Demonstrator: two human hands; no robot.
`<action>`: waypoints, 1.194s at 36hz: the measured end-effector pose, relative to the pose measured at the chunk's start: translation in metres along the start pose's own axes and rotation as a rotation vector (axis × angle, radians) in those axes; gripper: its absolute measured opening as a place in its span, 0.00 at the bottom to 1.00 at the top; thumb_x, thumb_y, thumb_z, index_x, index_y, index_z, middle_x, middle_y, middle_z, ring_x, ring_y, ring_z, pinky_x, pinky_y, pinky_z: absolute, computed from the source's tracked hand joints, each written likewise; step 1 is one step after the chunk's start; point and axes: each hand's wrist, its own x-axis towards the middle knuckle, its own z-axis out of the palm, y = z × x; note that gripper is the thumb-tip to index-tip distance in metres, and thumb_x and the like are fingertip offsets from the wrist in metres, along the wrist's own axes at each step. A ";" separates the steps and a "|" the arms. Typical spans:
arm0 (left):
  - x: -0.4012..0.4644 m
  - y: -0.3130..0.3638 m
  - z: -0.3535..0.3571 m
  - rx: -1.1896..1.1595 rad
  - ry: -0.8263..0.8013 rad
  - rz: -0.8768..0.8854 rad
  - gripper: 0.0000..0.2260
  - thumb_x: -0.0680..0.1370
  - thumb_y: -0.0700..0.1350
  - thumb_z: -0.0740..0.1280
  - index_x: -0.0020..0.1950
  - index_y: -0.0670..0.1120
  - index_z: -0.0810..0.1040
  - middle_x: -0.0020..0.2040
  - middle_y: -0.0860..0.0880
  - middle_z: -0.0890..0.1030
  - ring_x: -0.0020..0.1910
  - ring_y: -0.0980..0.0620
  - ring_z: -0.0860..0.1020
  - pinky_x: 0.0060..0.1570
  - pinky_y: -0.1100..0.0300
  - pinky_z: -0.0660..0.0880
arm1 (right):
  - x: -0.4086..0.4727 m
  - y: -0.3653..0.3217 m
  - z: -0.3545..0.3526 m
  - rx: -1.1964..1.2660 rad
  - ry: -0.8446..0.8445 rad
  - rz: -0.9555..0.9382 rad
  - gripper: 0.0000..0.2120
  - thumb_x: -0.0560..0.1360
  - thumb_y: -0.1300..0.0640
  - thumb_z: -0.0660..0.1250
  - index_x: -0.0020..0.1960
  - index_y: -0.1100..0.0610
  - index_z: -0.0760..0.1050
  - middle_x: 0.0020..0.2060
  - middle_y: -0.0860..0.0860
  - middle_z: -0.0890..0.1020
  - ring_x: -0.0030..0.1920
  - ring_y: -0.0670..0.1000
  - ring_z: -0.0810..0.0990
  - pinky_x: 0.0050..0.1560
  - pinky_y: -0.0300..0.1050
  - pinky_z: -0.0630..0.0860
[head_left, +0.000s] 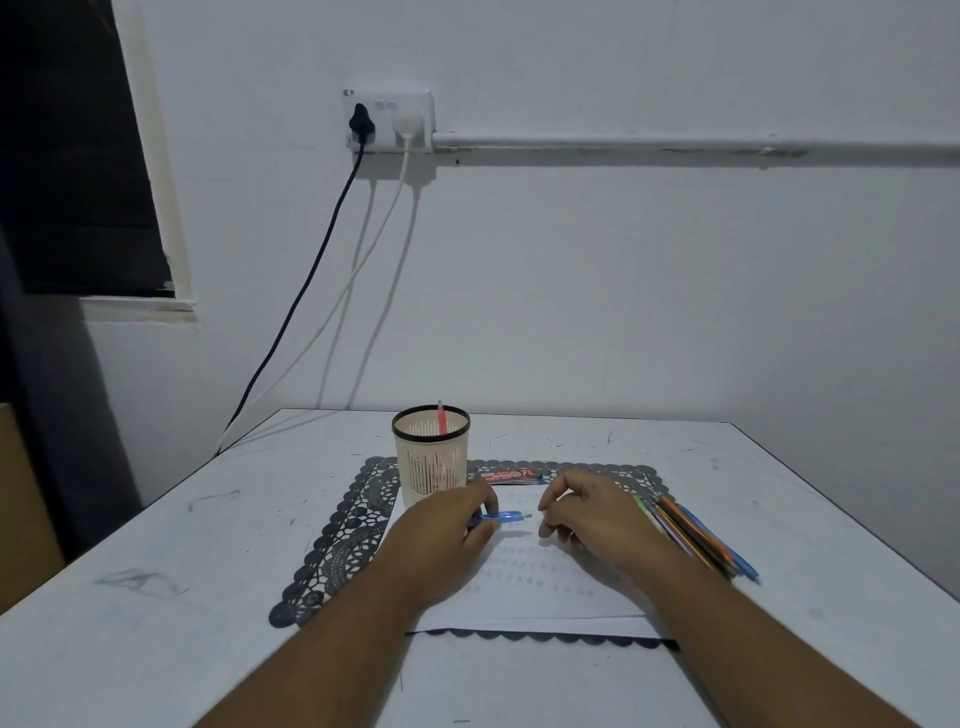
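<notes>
On the counter (156, 545) I see a black lace mat (343, 535) under a white sheet (545, 603), with a pen cup (431, 462) at its far left. Fingers of the left hand (447, 535) pinch the blue pen (506, 517) over the sheet. The right hand (597, 517) hangs loosely curled, released, just beside the pen's tip.

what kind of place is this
Probably a writing desk in a plain room, at home or in an office. A pen cup stands on the table, a bunch of pens lies beside a sheet of paper, and the left hand holds a blue pen.
</notes>
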 end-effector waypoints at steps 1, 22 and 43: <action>0.000 0.000 0.000 0.000 0.002 0.002 0.01 0.83 0.50 0.64 0.54 0.56 0.74 0.46 0.57 0.79 0.44 0.59 0.74 0.42 0.61 0.71 | 0.000 0.000 0.000 -0.011 0.002 -0.004 0.06 0.77 0.70 0.64 0.48 0.68 0.80 0.39 0.65 0.85 0.29 0.47 0.76 0.28 0.35 0.70; 0.000 -0.002 0.001 -0.011 -0.010 -0.014 0.01 0.82 0.50 0.64 0.52 0.57 0.74 0.43 0.57 0.77 0.43 0.61 0.74 0.36 0.65 0.65 | 0.004 0.011 0.002 -0.402 0.018 -0.158 0.07 0.77 0.65 0.70 0.44 0.56 0.82 0.40 0.53 0.87 0.39 0.44 0.82 0.38 0.34 0.75; 0.000 -0.003 0.002 -0.007 -0.021 0.001 0.02 0.82 0.50 0.64 0.50 0.57 0.74 0.45 0.58 0.77 0.43 0.61 0.74 0.38 0.64 0.68 | 0.006 0.015 0.000 -0.328 0.004 -0.133 0.05 0.76 0.59 0.74 0.42 0.51 0.86 0.39 0.49 0.84 0.38 0.43 0.81 0.42 0.40 0.83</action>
